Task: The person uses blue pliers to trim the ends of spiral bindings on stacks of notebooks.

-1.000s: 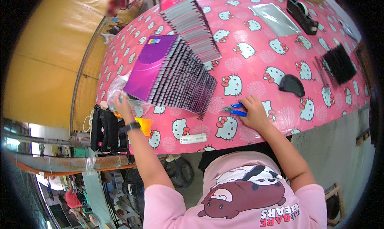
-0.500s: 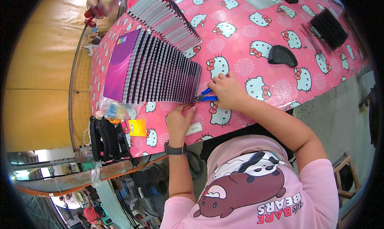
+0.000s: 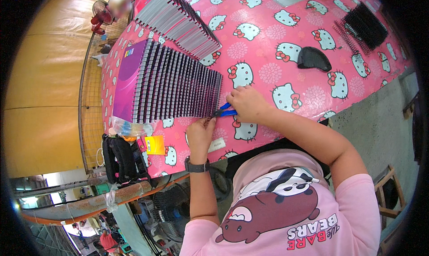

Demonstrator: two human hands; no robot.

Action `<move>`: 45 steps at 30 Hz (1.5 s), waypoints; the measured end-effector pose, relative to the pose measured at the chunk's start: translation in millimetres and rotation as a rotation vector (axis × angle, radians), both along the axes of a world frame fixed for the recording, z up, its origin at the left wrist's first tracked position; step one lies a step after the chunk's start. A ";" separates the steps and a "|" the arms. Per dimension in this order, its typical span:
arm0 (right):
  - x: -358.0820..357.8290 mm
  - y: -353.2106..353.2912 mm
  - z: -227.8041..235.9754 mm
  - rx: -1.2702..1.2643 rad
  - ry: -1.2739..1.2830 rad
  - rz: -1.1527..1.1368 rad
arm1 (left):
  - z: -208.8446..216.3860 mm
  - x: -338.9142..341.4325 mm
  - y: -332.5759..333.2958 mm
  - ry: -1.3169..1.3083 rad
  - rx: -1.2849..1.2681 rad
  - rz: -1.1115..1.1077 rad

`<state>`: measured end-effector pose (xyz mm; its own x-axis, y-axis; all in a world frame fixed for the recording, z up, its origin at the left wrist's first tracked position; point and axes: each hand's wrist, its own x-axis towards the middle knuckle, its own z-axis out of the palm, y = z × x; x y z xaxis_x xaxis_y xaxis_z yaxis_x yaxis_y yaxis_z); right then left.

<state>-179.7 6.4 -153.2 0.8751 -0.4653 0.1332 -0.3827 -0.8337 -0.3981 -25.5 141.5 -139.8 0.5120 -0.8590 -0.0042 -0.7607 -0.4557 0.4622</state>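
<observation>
Right hand [image 3: 248, 105] closed around blue-handled pliers [image 3: 223, 111] at the near end of a fanned row of spiral notebooks [image 3: 172, 84] on the desk [image 3: 268, 72]; left hand [image 3: 201, 131] pinches the row's edge.

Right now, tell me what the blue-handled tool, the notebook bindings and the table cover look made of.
Blue-handled tool: glossy blue grips, probably plastic; its tip is too small to judge.
Notebook bindings: thin dark coils, wire or plastic, cannot tell.
Table cover: smooth printed pink sheet with slight sheen, likely vinyl.

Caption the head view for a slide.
Right hand works blue-handled pliers at fanned spiral notebooks; left hand steadies.
</observation>
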 end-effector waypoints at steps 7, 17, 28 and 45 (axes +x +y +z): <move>-4.3 -11.4 0.4 0.138 0.100 0.026 | 4.5 -4.4 1.9 -0.008 -0.039 -0.012; 5.2 -11.2 -0.7 -0.210 -0.011 0.075 | 5.0 -9.6 1.8 0.101 -0.049 0.079; 3.4 -17.5 3.8 -0.268 0.005 0.103 | -6.9 -9.3 7.8 0.132 -0.200 0.054; 13.4 -14.0 10.8 -0.153 0.221 0.118 | -10.0 -13.1 5.7 0.097 -0.162 0.117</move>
